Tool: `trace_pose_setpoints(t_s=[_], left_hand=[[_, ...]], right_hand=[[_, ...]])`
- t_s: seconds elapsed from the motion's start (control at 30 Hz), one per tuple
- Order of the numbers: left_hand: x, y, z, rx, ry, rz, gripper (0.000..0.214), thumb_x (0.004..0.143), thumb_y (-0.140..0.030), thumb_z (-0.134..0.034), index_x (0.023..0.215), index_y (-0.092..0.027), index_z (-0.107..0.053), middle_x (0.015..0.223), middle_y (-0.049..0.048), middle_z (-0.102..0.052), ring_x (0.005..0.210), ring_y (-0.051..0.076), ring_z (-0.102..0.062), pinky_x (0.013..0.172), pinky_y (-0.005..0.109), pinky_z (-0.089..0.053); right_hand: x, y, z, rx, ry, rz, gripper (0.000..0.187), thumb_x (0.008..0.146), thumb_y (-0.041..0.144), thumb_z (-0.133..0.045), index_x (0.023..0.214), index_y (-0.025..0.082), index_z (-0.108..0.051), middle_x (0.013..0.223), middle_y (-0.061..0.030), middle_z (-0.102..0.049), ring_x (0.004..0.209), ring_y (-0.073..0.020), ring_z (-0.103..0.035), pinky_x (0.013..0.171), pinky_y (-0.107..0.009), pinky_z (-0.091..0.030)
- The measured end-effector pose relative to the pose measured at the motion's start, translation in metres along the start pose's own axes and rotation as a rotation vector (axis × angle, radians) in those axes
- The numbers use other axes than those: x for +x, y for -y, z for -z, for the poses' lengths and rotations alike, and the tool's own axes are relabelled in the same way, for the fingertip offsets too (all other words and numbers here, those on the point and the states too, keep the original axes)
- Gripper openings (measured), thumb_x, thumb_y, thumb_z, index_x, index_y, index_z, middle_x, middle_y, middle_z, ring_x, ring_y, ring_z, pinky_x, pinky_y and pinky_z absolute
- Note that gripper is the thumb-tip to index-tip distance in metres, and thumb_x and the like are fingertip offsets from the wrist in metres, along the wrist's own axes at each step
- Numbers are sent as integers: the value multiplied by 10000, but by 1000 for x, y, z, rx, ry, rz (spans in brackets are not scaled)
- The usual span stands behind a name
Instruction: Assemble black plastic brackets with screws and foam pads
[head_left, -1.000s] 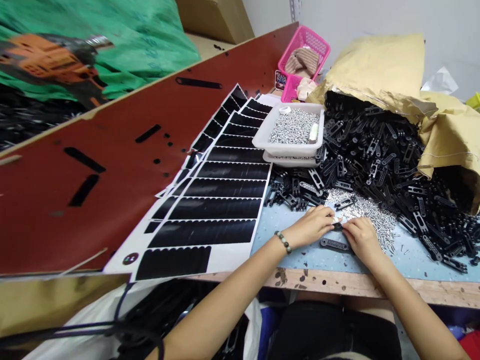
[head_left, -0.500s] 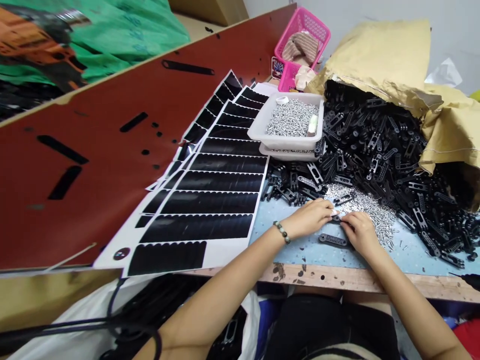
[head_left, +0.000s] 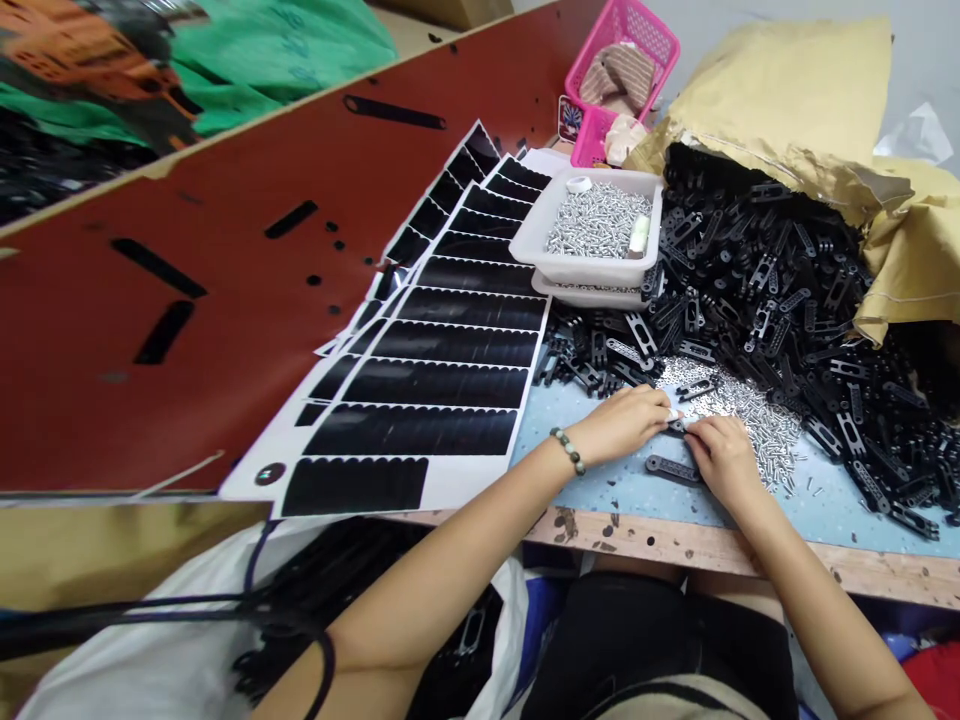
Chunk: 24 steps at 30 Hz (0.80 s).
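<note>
Left hand (head_left: 619,425) and right hand (head_left: 724,460) are still pinching a small black bracket (head_left: 677,426) between their fingertips above the blue worktop (head_left: 570,420), with loose silver screws (head_left: 742,410) lying at two o'clock

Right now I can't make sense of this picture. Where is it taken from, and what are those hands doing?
This view comes from a camera worn on a person's head, looking down at their own bare hands. The left hand and right hand meet at a small black part, too small to make out clearly. On the speckled blue tabletop lie loose silver screws, a slotted black bracket, and a white tray of screws. Black brackets spill from a tan paper sack.
</note>
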<state>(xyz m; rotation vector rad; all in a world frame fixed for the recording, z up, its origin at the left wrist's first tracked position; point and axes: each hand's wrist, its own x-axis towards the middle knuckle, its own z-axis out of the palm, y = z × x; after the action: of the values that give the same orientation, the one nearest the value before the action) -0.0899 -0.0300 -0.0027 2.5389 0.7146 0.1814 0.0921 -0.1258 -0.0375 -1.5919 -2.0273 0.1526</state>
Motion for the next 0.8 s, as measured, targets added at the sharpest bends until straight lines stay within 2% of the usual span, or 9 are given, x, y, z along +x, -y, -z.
trace_pose_setpoints(t_s=[0.13,0.33,0.47,0.6,0.8], left_hand=[[-3,-1,-4,6,19,-3,215,929,-182,-479,1033,-199,-666,1065,37,-634,969,184,-535,873,311,-376],[-4,-4,-4,7,16,28,202,923,-188,-485,990,-189,-675,1075,48,-624,978,192,-533,877,320,-383],[-3,-5,-5,-31,4,48,209,916,-187,-496,1029,-192,-671,1038,51,-629,963,185,-549,861,303,-406],[-1,-5,-4,-68,-30,44,190,911,-199,-507,969,-177,-686,1021,56,-639,948,186,-570,861,302,-421],[6,-3,-2,-88,-74,53,213,921,-199,-485,980,-176,-688,1025,59,-653,963,184,-584,873,299,-426]], right_hand=[[-6,3,1,-31,1,19,158,925,224,-509,918,194,-664,861,-51,-671,820,-197,-575,794,-350,-412],[-4,0,4,-23,69,-5,130,912,231,-534,937,211,-660,863,-46,-659,833,-203,-570,783,-338,-416],[-2,-1,2,-30,40,-39,125,907,222,-534,914,208,-659,848,-47,-649,832,-202,-570,817,-352,-405],[1,0,2,-28,40,-13,122,903,212,-534,897,213,-656,849,-42,-655,845,-200,-576,849,-366,-388],[5,0,2,-19,-6,-9,143,918,228,-506,922,219,-648,900,-39,-673,856,-184,-591,1006,-419,-318]])
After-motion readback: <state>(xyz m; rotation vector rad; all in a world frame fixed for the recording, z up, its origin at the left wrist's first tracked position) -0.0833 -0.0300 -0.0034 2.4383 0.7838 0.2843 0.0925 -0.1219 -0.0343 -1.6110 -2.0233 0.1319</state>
